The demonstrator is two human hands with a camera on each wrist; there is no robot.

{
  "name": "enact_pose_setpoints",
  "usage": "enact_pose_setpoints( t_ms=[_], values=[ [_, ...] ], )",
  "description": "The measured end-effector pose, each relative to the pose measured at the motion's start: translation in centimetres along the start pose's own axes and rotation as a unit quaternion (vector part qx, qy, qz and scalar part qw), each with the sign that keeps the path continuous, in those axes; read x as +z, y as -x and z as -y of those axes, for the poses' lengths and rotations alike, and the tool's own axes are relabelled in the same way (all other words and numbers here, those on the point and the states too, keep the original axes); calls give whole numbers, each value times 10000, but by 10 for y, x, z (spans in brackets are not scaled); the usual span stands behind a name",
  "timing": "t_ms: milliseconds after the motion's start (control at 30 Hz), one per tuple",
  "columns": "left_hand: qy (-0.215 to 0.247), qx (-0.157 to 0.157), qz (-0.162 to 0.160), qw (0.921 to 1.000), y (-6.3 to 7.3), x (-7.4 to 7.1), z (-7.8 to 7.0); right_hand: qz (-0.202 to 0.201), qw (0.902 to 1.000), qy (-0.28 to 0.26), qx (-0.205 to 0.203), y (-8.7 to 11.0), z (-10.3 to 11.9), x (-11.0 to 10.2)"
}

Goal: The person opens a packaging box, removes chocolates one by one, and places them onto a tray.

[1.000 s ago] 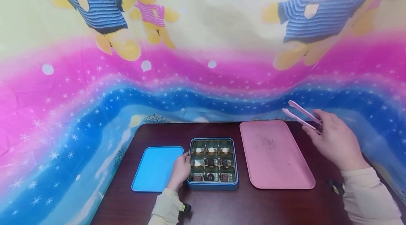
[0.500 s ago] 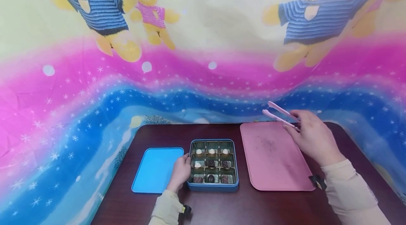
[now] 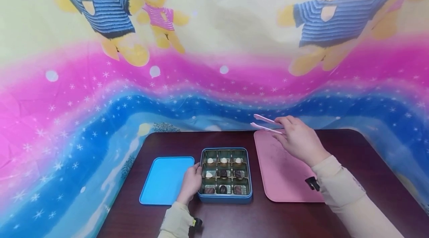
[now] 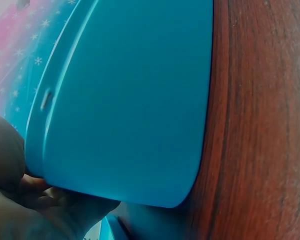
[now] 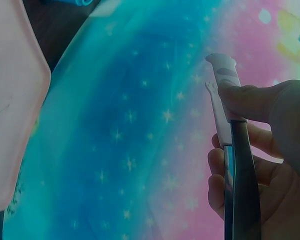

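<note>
A square blue tin [image 3: 225, 199] holds several white and dark chocolates [image 3: 222, 189] in a divided gold tray. At its left wall my left hand [image 3: 190, 183] grips the side; in the left wrist view, the thumb is by the rim and the fingers lie along the wall. My right hand [image 3: 299, 139] holds pink-tipped tongs [image 5: 235, 95] with metal arms, thumb on one arm and fingers on the other. The tong tips stand apart, pointing left, with nothing between them. This hand is raised over the far part of a pink tray [image 3: 285, 178].
A flat light-blue lid [image 3: 164, 182] lies left of the tin on the dark wooden table [image 3: 228, 219]. Behind the table hangs a cloth [image 3: 214, 81] printed with bears and snowflakes. Black cameras sit on both wrists.
My right hand has moved left with the tongs, from beyond the pink tray's right edge to over its far part. My left hand and the tin have stayed put.
</note>
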State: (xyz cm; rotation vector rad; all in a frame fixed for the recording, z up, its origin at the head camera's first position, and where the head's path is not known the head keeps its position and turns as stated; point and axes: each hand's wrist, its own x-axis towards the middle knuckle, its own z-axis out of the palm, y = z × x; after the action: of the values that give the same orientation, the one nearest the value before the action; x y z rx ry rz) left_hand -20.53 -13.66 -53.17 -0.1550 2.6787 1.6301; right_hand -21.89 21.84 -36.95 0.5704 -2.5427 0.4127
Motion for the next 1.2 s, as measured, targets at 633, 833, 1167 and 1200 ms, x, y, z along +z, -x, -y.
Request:
enact_pose_setpoints(
  t_ms=[633,833,1167,1200],
  values=[
    [-73,36,3,10000,2,-1,0,564,9981,-223,-72,-20,31,21],
    [-36,101,-5,9999,2,-2,0,579,9979,-255,-158,-22,35,27],
    [-8,68,42,10000,2,-2,-1,762,9967,-230,-176,-24,46,37],
    [-9,62,43,10000,3,-3,-1,795,9965,-212,-167,-24,48,38]
  ],
)
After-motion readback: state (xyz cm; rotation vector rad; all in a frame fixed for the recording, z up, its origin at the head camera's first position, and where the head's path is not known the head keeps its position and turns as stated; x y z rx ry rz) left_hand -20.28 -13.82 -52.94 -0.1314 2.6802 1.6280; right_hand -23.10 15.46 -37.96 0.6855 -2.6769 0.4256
